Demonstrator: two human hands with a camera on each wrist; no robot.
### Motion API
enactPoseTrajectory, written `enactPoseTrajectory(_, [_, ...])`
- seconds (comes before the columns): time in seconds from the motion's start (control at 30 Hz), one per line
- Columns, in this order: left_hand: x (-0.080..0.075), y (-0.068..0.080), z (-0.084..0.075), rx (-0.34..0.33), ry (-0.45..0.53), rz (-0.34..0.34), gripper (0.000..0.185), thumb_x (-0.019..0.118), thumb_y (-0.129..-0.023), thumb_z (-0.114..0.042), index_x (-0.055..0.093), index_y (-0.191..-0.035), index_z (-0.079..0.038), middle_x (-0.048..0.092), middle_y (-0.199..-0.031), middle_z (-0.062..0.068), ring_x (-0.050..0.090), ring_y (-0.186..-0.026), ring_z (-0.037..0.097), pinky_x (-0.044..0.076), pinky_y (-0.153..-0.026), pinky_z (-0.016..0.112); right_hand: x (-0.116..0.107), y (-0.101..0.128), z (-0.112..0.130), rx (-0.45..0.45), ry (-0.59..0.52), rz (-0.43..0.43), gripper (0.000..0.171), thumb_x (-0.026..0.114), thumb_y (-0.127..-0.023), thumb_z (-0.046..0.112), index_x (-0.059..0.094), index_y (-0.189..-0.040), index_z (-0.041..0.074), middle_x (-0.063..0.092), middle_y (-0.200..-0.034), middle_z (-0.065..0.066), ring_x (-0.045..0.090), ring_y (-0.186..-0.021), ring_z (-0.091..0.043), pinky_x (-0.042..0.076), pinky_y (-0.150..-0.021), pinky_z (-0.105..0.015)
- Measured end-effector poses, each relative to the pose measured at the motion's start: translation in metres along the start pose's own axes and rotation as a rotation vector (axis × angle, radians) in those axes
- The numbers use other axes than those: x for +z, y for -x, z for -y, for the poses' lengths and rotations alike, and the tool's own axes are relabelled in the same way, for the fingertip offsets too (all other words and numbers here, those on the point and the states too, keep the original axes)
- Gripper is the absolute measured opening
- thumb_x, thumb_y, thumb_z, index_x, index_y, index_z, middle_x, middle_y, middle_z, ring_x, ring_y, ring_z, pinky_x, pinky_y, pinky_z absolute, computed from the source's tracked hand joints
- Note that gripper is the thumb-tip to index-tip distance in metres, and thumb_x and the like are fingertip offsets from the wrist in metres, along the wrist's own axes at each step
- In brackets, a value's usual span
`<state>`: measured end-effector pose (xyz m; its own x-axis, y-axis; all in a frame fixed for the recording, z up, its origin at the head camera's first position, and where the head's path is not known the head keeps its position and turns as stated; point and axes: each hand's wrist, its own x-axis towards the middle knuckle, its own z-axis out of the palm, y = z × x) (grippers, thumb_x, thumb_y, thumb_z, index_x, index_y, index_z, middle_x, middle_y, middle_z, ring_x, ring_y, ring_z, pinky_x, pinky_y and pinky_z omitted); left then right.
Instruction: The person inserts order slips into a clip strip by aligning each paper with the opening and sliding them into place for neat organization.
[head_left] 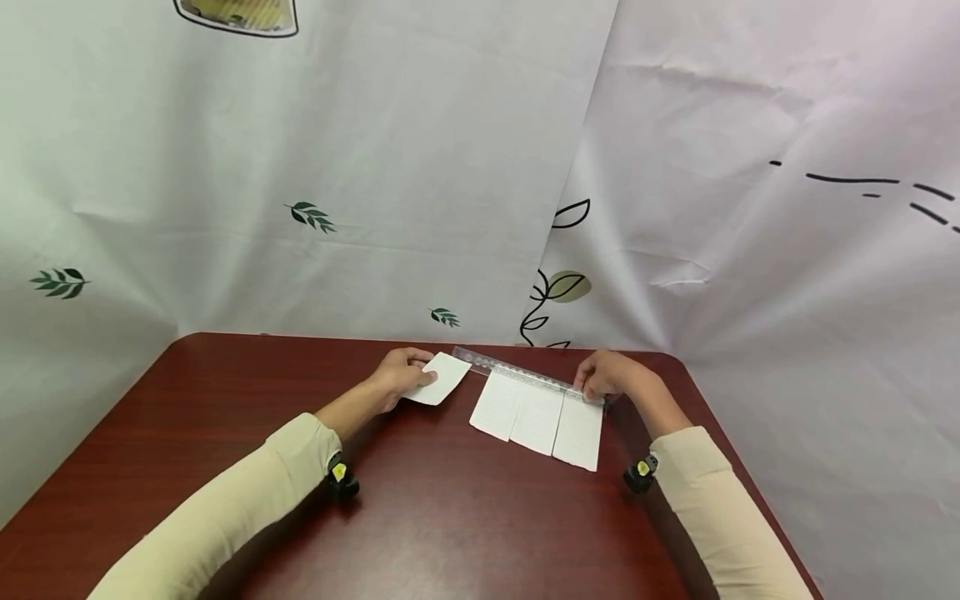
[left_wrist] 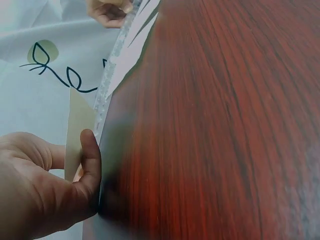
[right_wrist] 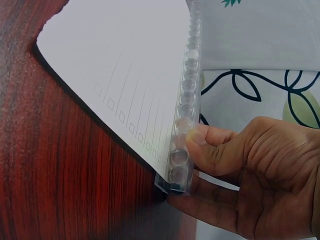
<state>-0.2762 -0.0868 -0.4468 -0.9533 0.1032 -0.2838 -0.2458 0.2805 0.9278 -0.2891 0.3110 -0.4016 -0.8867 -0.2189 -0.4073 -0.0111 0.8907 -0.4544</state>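
My left hand [head_left: 402,377] pinches a small white sheet of paper [head_left: 442,380] between thumb and fingers, above the far part of the table. In the left wrist view, this paper [left_wrist: 76,125] stands edge-up beside the thumb. With its thumb on top, my right hand [head_left: 609,374] pinches the right end of a long clear plastic strip [right_wrist: 186,95] that has a row of round bumps. Three white paper sheets [head_left: 536,417] lie side by side with their far edges along the strip. Lines and small printed squares show on the nearest sheet [right_wrist: 135,65] in the right wrist view.
The dark red wooden table [head_left: 465,517] has its far edge just behind the strip. A white cloth backdrop [head_left: 420,167] with leaf drawings hangs behind and at the right. Each wrist carries a small black camera [head_left: 342,481].
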Motion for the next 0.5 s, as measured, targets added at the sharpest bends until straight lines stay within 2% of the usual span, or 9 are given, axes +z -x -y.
enactPoseTrajectory(0.2, [0.0072, -0.0029, -0.0016, 0.001, -0.063, -0.033, 0.044, 0.075, -0.106, -0.002, 0.064, -0.147, 0.006, 0.066, -0.136, 0.023, 0.066, -0.106, 0.023, 0.056, -0.081, 0.023, 0.001, -0.0009, 0.001, 0.006, 0.002, -0.003, 0.016, 0.074, -0.095, -0.005, 0.082, -0.102, 0.008, 0.074, -0.091, -0.004, 0.061, -0.08, -0.017, 0.059, -0.072, -0.034])
enactPoseTrajectory(0.5, [0.01, -0.0041, -0.0032, -0.006, -0.107, -0.04, 0.043, 0.076, -0.107, -0.006, 0.065, -0.147, 0.004, 0.066, -0.143, 0.027, 0.068, -0.114, 0.027, 0.058, -0.089, 0.029, 0.0002, -0.0003, 0.0016, 0.005, 0.009, 0.002, 0.018, 0.072, -0.096, -0.006, 0.082, -0.104, 0.008, 0.074, -0.092, -0.004, 0.06, -0.079, -0.017, 0.058, -0.072, -0.033])
